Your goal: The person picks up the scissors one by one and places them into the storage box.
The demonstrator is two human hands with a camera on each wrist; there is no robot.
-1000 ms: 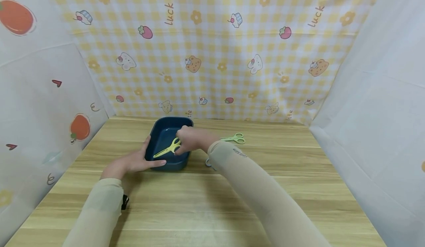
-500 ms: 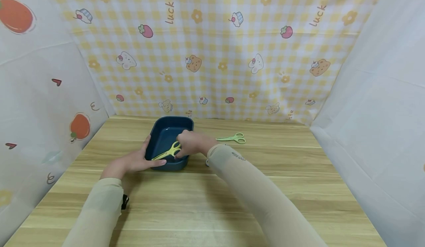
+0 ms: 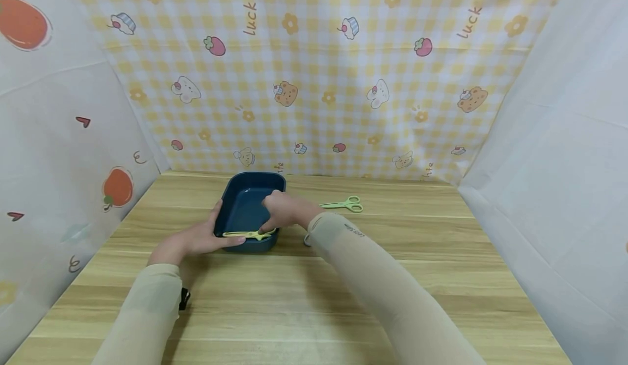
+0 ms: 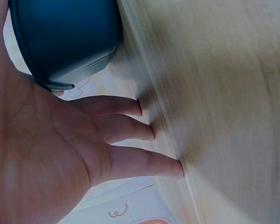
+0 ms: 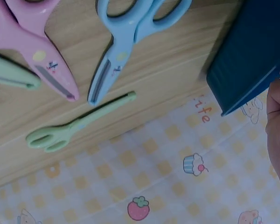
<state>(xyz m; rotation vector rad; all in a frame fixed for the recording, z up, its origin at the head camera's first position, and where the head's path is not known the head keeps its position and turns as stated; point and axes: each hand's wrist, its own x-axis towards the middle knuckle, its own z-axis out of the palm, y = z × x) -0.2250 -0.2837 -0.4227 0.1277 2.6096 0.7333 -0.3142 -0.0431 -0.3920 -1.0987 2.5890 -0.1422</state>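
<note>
A dark blue rectangular box (image 3: pixel 247 204) stands toward the back left of the table. My left hand (image 3: pixel 203 238) braces its near-left corner, thumb along the near side. In the left wrist view, three fingers (image 4: pixel 130 128) reach straight down to the wood. My right hand (image 3: pixel 284 211) is over the box's right side and pinches yellow scissors (image 3: pixel 240 235) by the handle end. They lie crosswise along the inside of the near wall, edge-on to the head view. The right wrist view shows only part of that hand (image 5: pixel 279 114), beside the box rim; the scissors are hidden there.
Light green scissors (image 3: pixel 343 205) lie on the table right of the box. Blue scissors (image 5: pixel 123 44) and pink scissors (image 5: pixel 37 44) are close by, mostly covered by my right forearm in the head view. A pale green tip (image 5: pixel 14 72) shows beyond them. A checkered cloth (image 3: pixel 319 81) hangs behind.
The yellow scissors have swung from a slant to lie parallel to the near wall and turned edge-on, lower in the box. My right hand shifted slightly; my left hand stayed in place.
</note>
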